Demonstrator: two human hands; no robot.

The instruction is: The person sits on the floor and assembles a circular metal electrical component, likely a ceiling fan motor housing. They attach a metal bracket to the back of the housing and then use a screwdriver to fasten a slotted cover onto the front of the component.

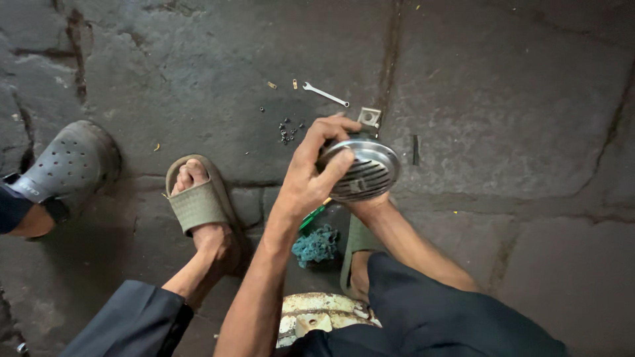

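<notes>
left hand clasping horn rim | right hand under horn, grip unclear | risk: horn slips, hits floor bolts

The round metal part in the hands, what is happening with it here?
A person sitting low over a stone floor holds a round chrome disc with a slotted grille. The left hand grips its rim from above; the right hand supports it from below, mostly hidden. On the floor beyond lie a small spanner and loose nuts. A teal rag lies between the sandalled feet.
</notes>
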